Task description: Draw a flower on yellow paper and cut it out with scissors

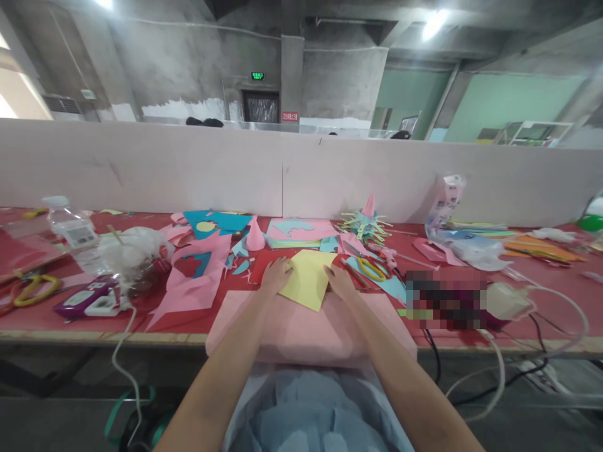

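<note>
A sheet of yellow paper (308, 279) lies at a tilt in front of me, its lower corner over a pink sheet (292, 329) that hangs past the table's front edge. My left hand (277, 275) grips the yellow paper at its left edge, fingers bent. At the right edge, my right hand (340, 280) has its fingers closed on the same paper. Just right of that hand are scissors with yellow handles (372, 270) on blue paper. Behind the paper stand a pink paper cone (255, 236) and a spiky paper piece with a pink cone on top (367, 220).
Cut pink paper (193, 285), a purple device (92, 298), a drink in a plastic bag (141, 257) and a water bottle (70, 229) lie to the left. More scissors (38, 289) rest at far left. A white partition (211, 169) closes the table's back. Cables (499, 376) hang at right.
</note>
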{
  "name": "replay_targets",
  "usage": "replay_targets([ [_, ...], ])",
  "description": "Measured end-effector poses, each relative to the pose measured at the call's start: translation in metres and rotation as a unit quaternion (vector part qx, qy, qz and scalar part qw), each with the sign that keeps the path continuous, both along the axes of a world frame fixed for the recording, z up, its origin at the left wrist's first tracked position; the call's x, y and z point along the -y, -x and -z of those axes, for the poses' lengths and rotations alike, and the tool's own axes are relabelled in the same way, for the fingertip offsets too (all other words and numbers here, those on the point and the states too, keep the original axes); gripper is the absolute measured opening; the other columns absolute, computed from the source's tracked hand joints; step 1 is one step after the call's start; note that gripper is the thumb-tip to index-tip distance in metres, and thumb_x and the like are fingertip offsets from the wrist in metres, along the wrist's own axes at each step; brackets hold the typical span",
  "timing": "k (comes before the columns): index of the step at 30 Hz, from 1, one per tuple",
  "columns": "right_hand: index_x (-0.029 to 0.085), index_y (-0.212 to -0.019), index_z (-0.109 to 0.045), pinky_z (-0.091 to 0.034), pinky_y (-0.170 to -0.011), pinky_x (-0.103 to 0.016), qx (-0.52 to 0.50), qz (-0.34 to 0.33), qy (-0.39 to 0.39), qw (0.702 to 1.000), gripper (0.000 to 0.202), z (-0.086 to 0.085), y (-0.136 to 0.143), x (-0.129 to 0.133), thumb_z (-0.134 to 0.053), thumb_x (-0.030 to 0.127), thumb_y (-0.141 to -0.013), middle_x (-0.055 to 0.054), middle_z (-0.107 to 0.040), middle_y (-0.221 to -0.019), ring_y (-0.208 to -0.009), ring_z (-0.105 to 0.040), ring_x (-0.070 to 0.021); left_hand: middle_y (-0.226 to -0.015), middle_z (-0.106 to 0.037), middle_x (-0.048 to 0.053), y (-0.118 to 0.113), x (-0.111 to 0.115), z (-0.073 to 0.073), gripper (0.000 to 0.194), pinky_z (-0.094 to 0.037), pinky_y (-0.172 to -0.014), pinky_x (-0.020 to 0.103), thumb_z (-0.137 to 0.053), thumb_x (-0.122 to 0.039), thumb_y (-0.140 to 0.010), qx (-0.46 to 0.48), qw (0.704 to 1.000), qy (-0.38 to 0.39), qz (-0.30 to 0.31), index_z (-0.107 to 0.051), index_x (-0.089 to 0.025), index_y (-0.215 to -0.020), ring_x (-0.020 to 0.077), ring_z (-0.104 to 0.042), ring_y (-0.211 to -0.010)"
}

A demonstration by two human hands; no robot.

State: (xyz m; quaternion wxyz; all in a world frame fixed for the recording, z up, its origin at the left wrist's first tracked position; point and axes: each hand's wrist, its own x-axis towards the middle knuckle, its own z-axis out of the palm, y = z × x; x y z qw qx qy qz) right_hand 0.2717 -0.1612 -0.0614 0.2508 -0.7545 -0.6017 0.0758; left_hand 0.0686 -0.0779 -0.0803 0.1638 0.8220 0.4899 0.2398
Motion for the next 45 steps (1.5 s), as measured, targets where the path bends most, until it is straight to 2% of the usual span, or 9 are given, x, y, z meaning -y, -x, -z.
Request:
replay_targets([
  [8, 0.016, -0.086, -0.062, -0.035, -0.068, -0.027, -0.021, 0.01, -0.025, 0.999, 0.036, 0.006, 0.0, -0.001, -0.034, 0.038, -0.092, -0.013, -0.067, -0.088, -0.085, -0.061, -0.0226, -0.14, -0.042, 0.01, 0.002, 0.008, -0.007, 0.042, -0.017, -0.108, 0.04, -0.045, -0.027, -0.087, 0.0, 1.0, 0.001, -0.004, -0.048, -0.02, -0.128, 0.0239, -0.032, -0.132],
  [13, 0.019, -0.08, -0.061, -0.037, -0.066, -0.027, -0.111, -0.011, -0.079, 0.991, 0.035, 0.014, -0.007, 0.0, -0.036, 0.043, -0.088, -0.007, -0.067, -0.081, -0.08, -0.061, -0.0223, -0.137, -0.046, 0.01, 0.0, 0.009, -0.011, 0.038, -0.024, -0.107, 0.038, -0.047, -0.027, -0.086, 0.0, 1.0, -0.014, -0.024, -0.052, -0.018, -0.123, 0.0226, -0.039, -0.128],
  [19, 0.017, -0.083, -0.059, -0.04, -0.066, -0.03, -0.22, -0.019, -0.178, 0.959, 0.037, 0.02, -0.019, -0.008, -0.039, 0.047, -0.083, -0.008, -0.067, -0.084, -0.074, -0.058, -0.0223, -0.11, -0.065, 0.008, 0.0, 0.005, -0.011, 0.02, -0.042, -0.09, 0.03, -0.052, -0.022, -0.082, 0.128, 0.991, 0.002, -0.038, -0.065, -0.018, -0.096, 0.0212, -0.058, -0.103],
  [23, 0.016, -0.088, -0.059, -0.042, -0.071, -0.031, -0.283, -0.049, -0.221, 0.932, 0.037, 0.02, -0.02, -0.011, -0.042, 0.049, -0.082, -0.008, -0.067, -0.088, -0.081, -0.057, -0.0229, -0.1, -0.068, 0.006, -0.001, 0.005, -0.013, 0.017, -0.044, -0.085, 0.029, -0.054, -0.021, -0.081, 0.213, 0.976, 0.014, -0.036, -0.065, -0.018, -0.094, 0.0202, -0.061, -0.096],
  [27, 0.015, -0.084, -0.059, -0.042, -0.067, -0.03, -0.307, -0.081, -0.225, 0.921, 0.039, 0.017, -0.017, -0.008, -0.045, 0.051, -0.081, -0.007, -0.065, -0.084, -0.077, -0.056, -0.022, -0.092, -0.07, 0.006, -0.001, 0.006, -0.016, 0.025, -0.045, -0.081, 0.028, -0.059, -0.025, -0.078, 0.261, 0.964, 0.023, -0.04, -0.063, -0.017, -0.102, 0.0195, -0.063, -0.09],
  [31, 0.015, -0.077, -0.057, -0.041, -0.063, -0.029, -0.314, -0.075, -0.231, 0.918, 0.04, 0.014, -0.015, -0.007, -0.048, 0.054, -0.078, -0.006, -0.063, -0.077, -0.072, -0.054, -0.0203, -0.078, -0.07, 0.005, -0.002, 0.007, -0.019, 0.023, -0.046, -0.069, 0.027, -0.061, -0.027, -0.077, 0.263, 0.962, 0.051, -0.054, -0.064, -0.016, -0.096, 0.0193, -0.064, -0.075],
  [37, 0.016, -0.081, -0.056, -0.042, -0.058, -0.03, -0.338, -0.032, -0.237, 0.91, 0.04, 0.011, -0.015, -0.005, -0.048, 0.054, -0.076, -0.007, -0.064, -0.075, -0.067, -0.054, -0.0205, -0.089, -0.07, 0.006, -0.004, 0.006, -0.019, 0.013, -0.047, -0.07, 0.026, -0.054, -0.02, -0.079, 0.288, 0.954, 0.074, -0.042, -0.066, -0.017, -0.083, 0.0191, -0.065, -0.084],
  [41, 0.015, -0.084, -0.056, -0.043, -0.059, -0.031, -0.353, -0.035, -0.227, 0.907, 0.04, 0.009, -0.016, -0.003, -0.048, 0.053, -0.076, -0.007, -0.064, -0.078, -0.068, -0.055, -0.0209, -0.089, -0.07, 0.007, -0.005, 0.004, -0.018, 0.014, -0.047, -0.069, 0.025, -0.054, -0.022, -0.078, 0.303, 0.948, 0.089, -0.022, -0.065, -0.016, -0.084, 0.0195, -0.065, -0.083],
  [45, 0.016, -0.078, -0.056, -0.043, -0.058, -0.03, -0.347, -0.057, -0.21, 0.912, 0.04, 0.009, -0.015, -0.001, -0.051, 0.055, -0.073, -0.006, -0.063, -0.075, -0.067, -0.054, -0.0199, -0.085, -0.069, 0.008, -0.006, 0.006, -0.017, 0.02, -0.046, -0.063, 0.025, -0.057, -0.031, -0.078, 0.335, 0.934, 0.121, -0.007, -0.062, -0.015, -0.088, 0.0197, -0.064, -0.078],
])
